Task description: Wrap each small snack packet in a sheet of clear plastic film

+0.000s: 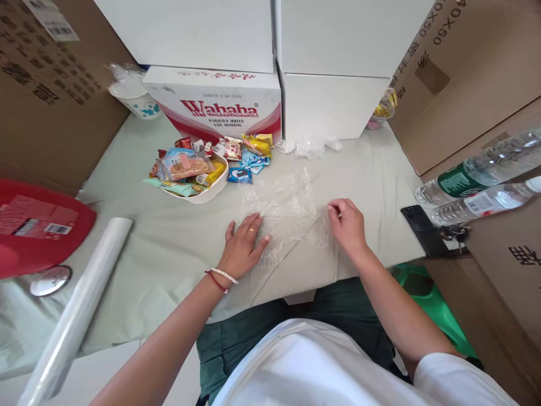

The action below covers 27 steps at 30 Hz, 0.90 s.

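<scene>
A thin, crinkled sheet of clear plastic film (291, 208) is spread on the cloth-covered table in front of me. My left hand (243, 245) lies palm down over its left edge, fingers stretched and thumb apart. At the right edge, my right hand (347, 225) is curled, thumb and forefinger pinched together at the film's border. The film is so transparent that the bit between those fingers is hard to make out. Beyond my left hand stands a white dish (211, 190) heaped with wrapped snacks (186, 164), and several small packets (249, 160) lie beside it.
A long roll of plastic (80, 304) lies at left near a red bag (42, 225) and a round lid (51, 281). White boxes (333, 107) and a Wahaha carton (215, 104) line the back. At right are water bottles (494, 200), a phone (422, 228) and keys (456, 232).
</scene>
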Available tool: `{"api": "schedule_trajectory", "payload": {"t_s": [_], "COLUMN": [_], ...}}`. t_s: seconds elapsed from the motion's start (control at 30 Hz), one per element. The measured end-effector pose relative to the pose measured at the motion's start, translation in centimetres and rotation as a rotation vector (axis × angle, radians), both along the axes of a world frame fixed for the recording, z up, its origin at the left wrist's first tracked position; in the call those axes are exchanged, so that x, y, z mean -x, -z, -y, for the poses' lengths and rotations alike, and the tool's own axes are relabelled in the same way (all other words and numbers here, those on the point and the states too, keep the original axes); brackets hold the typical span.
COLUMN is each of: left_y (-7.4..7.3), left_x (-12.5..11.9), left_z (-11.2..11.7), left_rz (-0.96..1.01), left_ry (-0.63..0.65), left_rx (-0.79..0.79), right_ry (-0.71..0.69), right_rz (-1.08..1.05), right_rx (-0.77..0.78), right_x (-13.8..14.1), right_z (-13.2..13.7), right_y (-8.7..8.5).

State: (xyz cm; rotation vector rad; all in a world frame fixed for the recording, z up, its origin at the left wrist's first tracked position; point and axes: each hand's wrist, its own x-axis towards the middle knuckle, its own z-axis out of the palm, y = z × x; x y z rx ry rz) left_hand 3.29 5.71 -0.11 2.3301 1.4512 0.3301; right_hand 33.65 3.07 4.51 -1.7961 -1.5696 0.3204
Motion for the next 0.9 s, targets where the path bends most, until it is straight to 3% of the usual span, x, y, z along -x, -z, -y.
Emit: {"api": "schedule_trajectory", "payload": {"t_s": [0.1, 0.17, 0.23, 0.37, 0.53, 0.63, 0.7, 0.83, 0.9], "left_y": [-0.2, -0.3, -0.1, 0.8, 1.0, -1.0, -3.2, -7.7, -8.6], "left_x": [-1.3, -1.7, -1.3, 2.0, 6.1, 5.3, 3.3, -2.3, -5.2], "left_z": [0.1, 0.1, 0.0, -0.7, -1.5, -1.5, -1.3, -1.0, -0.8], "left_rz": [0.013, 0.0, -0.013, 0.0, 0.132, 0.189, 0.236, 0.343, 0.274], "left_ry": [-0.021, -0.016, -0.02, -0.13, -0.182, -0.282, -0.248, 0.042, 0.239], "left_rx": [-0.004, -0.021, -0.034, -0.059, -0.085, -0.255, -0.408, -0.553, -0.456], "right_ry": [-0.351, -0.543, -0.647, -0.662, -0.644, -0.656, -0.688, -0.741, -0.72], "right_rz": [0.118, 0.234, 0.337, 0.423, 0.348, 0.344, 0.388, 0.458, 0.458], "right_rx": [-0.043, 0.047, 0.165, 0.304, 0.288, 0.259, 0.28, 0.343, 0.325], "right_x": [4.9, 7.9, 9.5, 8.3, 5.6, 6.2, 7.2, 9.1, 9.7], "right_z": [-1.1, -1.8, -2.1, -1.5, -0.7, -0.5, -0.4, -0.4, -0.4], "right_y": [-0.6, 0.1, 1.4, 3.5, 3.4, 2.7, 2.3, 2.6, 3.1]}}
